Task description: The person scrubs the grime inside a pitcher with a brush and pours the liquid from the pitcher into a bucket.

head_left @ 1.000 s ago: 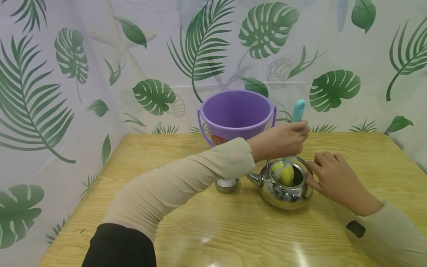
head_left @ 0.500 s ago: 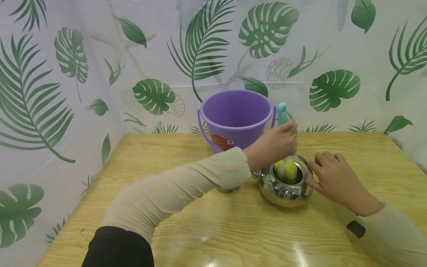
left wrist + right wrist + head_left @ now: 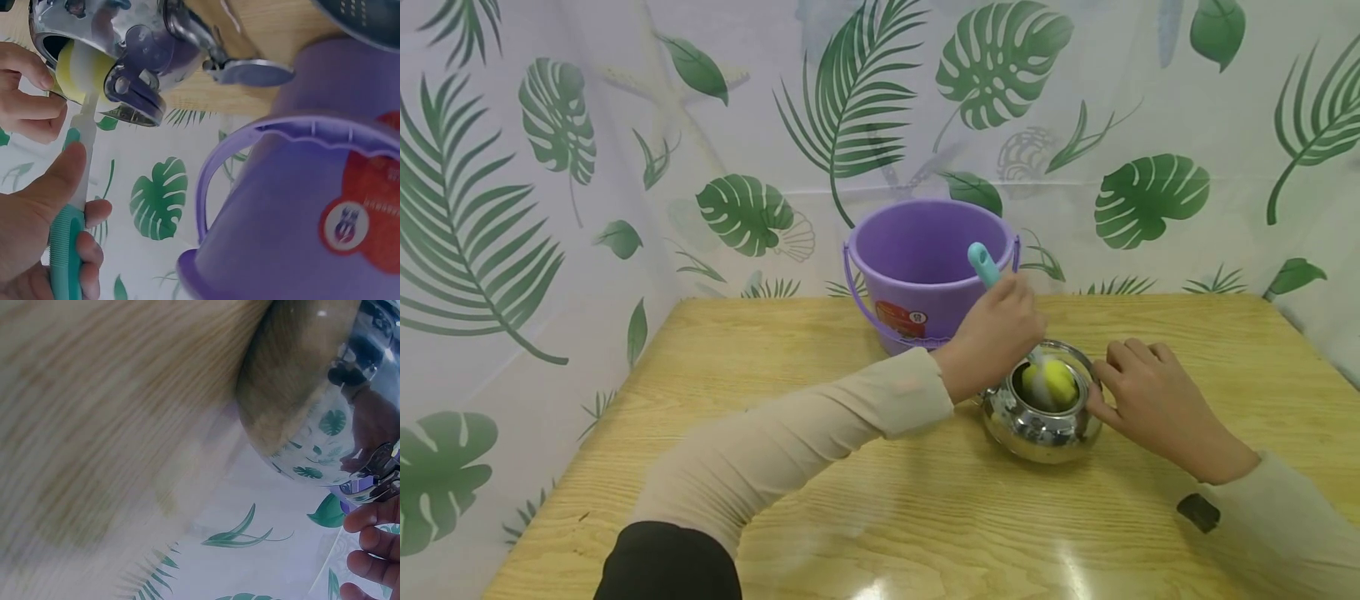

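Two containers stand on the wooden table (image 3: 820, 517): a purple bucket (image 3: 951, 310), its bottom hidden, and a stainless-steel teakettle (image 3: 1037, 443) holding a yellow-and-white sponge head (image 3: 1058, 383). The brush handle (image 3: 984, 262) has swung from near upright to leaning left, which suggests the sponge is being worked round inside. The left hand (image 3: 1000, 321) grips that handle; the right hand (image 3: 1157, 404) pinches the teakettle's bail (image 3: 1077, 351).

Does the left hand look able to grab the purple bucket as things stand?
Probably not yet: nothing seems to lie between the left hand and the purple bucket, but that hand grips the sponge brush, whose yellow head is in the steel kettle. It likely must let go first.
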Tool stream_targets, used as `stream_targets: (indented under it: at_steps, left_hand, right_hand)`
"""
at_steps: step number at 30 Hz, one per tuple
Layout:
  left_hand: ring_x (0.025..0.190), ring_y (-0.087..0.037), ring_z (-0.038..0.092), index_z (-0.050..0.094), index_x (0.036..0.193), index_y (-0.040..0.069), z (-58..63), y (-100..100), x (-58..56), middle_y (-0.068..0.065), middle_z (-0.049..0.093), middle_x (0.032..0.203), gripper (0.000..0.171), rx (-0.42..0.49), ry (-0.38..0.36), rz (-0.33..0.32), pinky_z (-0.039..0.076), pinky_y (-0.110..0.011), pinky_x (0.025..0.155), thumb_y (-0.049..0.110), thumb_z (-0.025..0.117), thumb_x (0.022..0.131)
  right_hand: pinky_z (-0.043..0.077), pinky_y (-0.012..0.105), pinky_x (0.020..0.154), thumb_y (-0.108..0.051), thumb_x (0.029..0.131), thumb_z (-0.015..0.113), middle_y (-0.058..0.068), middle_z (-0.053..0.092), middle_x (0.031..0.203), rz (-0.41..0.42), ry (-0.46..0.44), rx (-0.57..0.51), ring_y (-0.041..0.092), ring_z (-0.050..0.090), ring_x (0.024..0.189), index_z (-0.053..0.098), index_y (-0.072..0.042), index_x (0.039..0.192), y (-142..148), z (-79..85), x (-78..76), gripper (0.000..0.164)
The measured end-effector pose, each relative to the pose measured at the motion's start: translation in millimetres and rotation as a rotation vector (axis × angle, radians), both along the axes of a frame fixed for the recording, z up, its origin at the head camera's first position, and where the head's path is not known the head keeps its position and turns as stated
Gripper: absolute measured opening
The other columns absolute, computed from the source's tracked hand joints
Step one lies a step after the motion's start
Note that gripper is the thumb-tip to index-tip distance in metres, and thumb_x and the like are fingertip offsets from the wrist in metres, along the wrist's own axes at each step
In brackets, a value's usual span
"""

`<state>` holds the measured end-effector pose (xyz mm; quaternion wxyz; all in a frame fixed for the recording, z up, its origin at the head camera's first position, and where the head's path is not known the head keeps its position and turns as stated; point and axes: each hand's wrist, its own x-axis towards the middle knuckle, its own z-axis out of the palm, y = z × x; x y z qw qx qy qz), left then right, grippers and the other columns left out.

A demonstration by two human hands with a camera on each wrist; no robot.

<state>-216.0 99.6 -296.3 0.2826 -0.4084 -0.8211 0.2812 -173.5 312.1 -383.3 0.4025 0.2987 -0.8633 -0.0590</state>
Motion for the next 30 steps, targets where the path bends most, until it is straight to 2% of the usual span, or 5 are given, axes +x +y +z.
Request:
stream_targets:
  at_steps: [3, 7, 11, 16, 30]
  left_hand:
    - [0.102, -0.014, 0.052, 0.067, 0.098, 0.025, -3.1, -3.2, -3.3, 0.005, 0.066, 0.100, 0.018, 0.059, -0.018, 0.000, 0.032, -0.030, 0.095, 0.021, 0.051, 0.092]
    - [0.095, -0.013, 0.051, 0.068, 0.097, 0.026, -5.6, -5.9, -8.9, 0.005, 0.065, 0.096, 0.018, 0.117, -0.105, 0.015, 0.032, -0.031, 0.093, 0.038, 0.058, 0.088]
    - [0.100, -0.014, 0.050, 0.066, 0.103, 0.028, -5.3, -7.2, -11.9, 0.005, 0.065, 0.103, 0.032, 0.117, -0.214, 0.054, 0.031, -0.032, 0.094, 0.051, 0.063, 0.081]
    - [0.100, -0.013, 0.050, 0.066, 0.102, 0.030, -5.6, -10.0, -15.7, 0.007, 0.064, 0.104, 0.036, 0.121, -0.255, 0.068, 0.030, -0.032, 0.094, 0.056, 0.061, 0.077]
    - [0.110, -0.014, 0.050, 0.064, 0.114, 0.031, 5.6, -9.0, -32.7, 0.007, 0.063, 0.116, 0.048, -0.025, -0.293, -0.080, 0.031, -0.031, 0.100, 0.062, 0.057, 0.077]
  right_hand:
    - [0.034, 0.041, 0.055, -0.029, 0.090, 0.024, 0.009, 0.044, 0.066, 0.001, -0.003, -0.003, 0.026, 0.042, 0.060, 0.055, -0.002, 0.068, -0.6, 0.7, 0.1, 0.047]
    - [0.034, 0.041, 0.055, -0.030, 0.090, 0.023, 0.009, 0.044, 0.066, -0.002, -0.014, -0.007, 0.026, 0.041, 0.060, 0.055, -0.002, 0.068, -0.9, 1.2, 0.3, 0.048]
    - [0.034, 0.040, 0.055, -0.030, 0.091, 0.023, 0.009, 0.044, 0.066, -0.005, -0.016, -0.009, 0.026, 0.041, 0.061, 0.056, -0.002, 0.069, -0.4, 0.4, 0.1, 0.048]
    - [0.034, 0.040, 0.055, -0.030, 0.091, 0.023, 0.009, 0.044, 0.066, -0.003, -0.010, -0.004, 0.026, 0.041, 0.061, 0.055, -0.002, 0.069, 0.4, -0.6, -0.6, 0.049]
    - [0.033, 0.040, 0.054, -0.030, 0.091, 0.023, 0.009, 0.044, 0.066, -0.005, -0.006, 0.006, 0.025, 0.041, 0.060, 0.056, -0.002, 0.068, 0.3, -0.2, -0.7, 0.049]
